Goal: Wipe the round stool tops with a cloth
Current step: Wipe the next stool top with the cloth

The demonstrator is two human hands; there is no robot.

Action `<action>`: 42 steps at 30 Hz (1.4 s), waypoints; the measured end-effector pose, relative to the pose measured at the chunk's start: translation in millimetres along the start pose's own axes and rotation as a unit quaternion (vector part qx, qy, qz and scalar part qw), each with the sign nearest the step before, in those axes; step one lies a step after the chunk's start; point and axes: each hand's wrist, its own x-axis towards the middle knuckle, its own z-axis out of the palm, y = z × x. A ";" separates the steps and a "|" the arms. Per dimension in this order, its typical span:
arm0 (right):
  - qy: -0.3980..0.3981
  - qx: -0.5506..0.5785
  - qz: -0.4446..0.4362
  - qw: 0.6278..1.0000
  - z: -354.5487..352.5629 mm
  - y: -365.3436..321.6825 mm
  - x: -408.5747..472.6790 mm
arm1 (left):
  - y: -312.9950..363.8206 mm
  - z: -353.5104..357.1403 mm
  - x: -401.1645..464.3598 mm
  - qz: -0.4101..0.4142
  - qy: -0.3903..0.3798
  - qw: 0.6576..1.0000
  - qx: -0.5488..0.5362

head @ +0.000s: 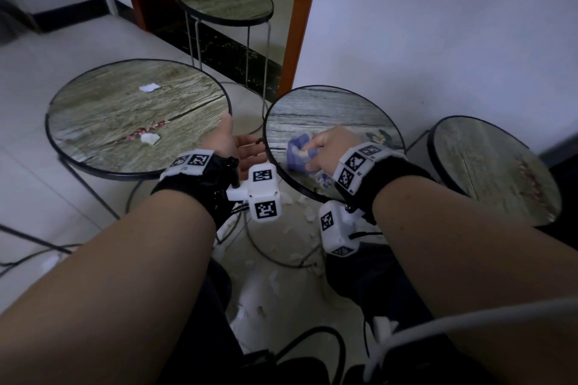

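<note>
While the right hand (pixel 325 147) grips the purple cloth (pixel 297 151) on the middle stool top (pixel 331 109), the left hand (pixel 242 150) waits open beside its rim; next, probably sweep crumbs (pixel 322 179) off the edge

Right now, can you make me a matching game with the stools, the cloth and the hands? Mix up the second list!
Things:
1. cloth
2. left stool
3. left hand
4. far stool

Places or states:
A. stands in the doorway
B. has white scraps and reddish bits on top
C. open, at the middle stool's left edge
D. purple, gripped by the right hand

Pairs: 1-D, 2-B, 3-C, 4-A
</note>
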 end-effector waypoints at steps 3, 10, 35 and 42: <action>-0.002 -0.007 0.003 1.000 1.2 0.4 -4.1 | -7.1 -1.6 2.5 0.002 0.009 1.000 0.021; -0.001 0.010 0.012 1.000 4.3 4.7 -11.7 | -10.8 -4.2 0.2 0.005 0.020 0.999 0.028; -0.046 0.038 0.012 0.998 7.2 29.8 9.1 | -22.0 12.0 16.7 0.124 0.057 0.898 0.417; -0.034 0.048 0.000 0.998 7.2 30.5 5.4 | -21.0 19.2 20.5 0.118 0.066 0.868 0.478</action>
